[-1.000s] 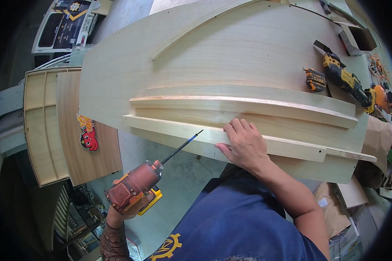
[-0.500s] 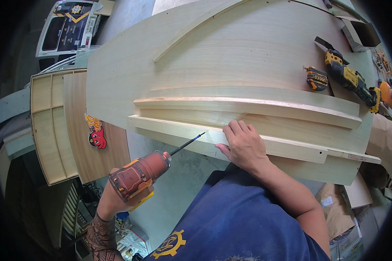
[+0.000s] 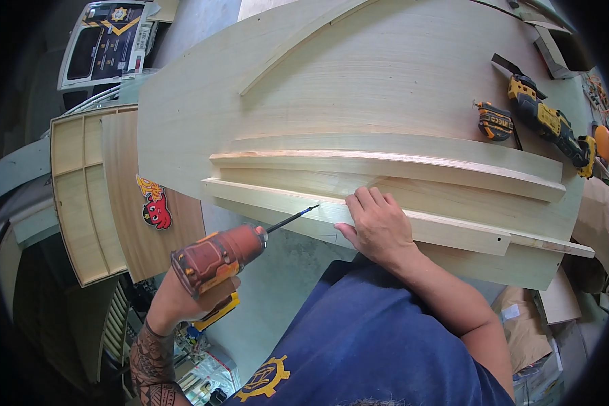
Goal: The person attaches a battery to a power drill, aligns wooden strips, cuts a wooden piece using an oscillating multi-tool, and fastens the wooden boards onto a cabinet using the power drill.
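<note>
Left grip (image 3: pixel 177 296) is clamping round the drill (image 3: pixel 220 257) handle; trigger finger is not showing clearly. Right grip (image 3: pixel 380 227) is clamping on the front strip (image 3: pixel 267 199), fingers curling over the far edge, thumb sitting apart from them on the near side. Drill is sitting in the left grip; front strip is running under the right grip and past it both ways.

Bit (image 3: pixel 292 220) is pointing away from the left grip, up and right, its tip just left of the right grip at the front strip; cannot tell if it is touching. Rear strip (image 3: pixel 386 160) is lying just beyond the right grip, roughly alongside the front strip; panel (image 3: pixel 176 128) is lying under both. A dark hole (image 3: pixel 499 239) is showing near the front strip's end, right of the right grip. Tape measure (image 3: pixel 495 124) and multi-tool (image 3: pixel 547 122) are lying beyond and right of it.

Doing this well probably means keeping the left wrist in line with the bit, seating the tip before adding speed, pushing straight along the shaft. Right grip is probably bracing well, but its thumb is lying near the tip; a slip could be catching it, so more clearance would be helping.
</note>
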A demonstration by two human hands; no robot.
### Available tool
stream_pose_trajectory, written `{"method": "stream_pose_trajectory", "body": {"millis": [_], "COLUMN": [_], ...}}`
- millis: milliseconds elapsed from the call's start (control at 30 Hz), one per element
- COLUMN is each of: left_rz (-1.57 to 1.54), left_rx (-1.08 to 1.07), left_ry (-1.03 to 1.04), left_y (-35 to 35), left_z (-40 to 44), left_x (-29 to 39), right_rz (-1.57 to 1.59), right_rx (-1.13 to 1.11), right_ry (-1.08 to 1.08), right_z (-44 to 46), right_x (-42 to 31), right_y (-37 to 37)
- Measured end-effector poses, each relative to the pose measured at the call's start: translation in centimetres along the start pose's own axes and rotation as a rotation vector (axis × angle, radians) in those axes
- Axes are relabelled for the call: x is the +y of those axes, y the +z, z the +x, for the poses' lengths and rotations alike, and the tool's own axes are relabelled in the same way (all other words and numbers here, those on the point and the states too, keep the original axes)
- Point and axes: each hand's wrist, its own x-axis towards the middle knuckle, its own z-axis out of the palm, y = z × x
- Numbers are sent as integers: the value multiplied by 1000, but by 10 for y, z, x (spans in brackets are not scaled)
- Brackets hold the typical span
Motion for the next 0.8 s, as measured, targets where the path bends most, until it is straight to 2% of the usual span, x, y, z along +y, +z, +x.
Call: {"method": "stream_pose_trajectory", "body": {"millis": [67,233,300,533,600,633,700,800], "left_rz": [24,93,101,29,-238,-238,-122,-48], "left_rx": [-39,-66,-136,-111,-124,-124,-45,-90], "left_ry": [-63,21,-42,-116,-332,-331,-50,-148], "left_y": [-4,-2,-1,13,15,19,28,22], "left_z": [3,14,19,27,29,29,27,27], "left_x": [14,25,26,26,34,31,20,22], "right_rz": [7,6,7,31,30,27,28,26], "right_rx": [-6,-2,1,6,21,35,36,38], "right_ry": [-5,-3,-4,-3,1,1,-1,0], "right_z": [1,0,0,0,0,0,0,0], "right_x": [-1,0,0,2,1,1,1,0], "right_y": [0,0,0,1,0,0,0,2]}}
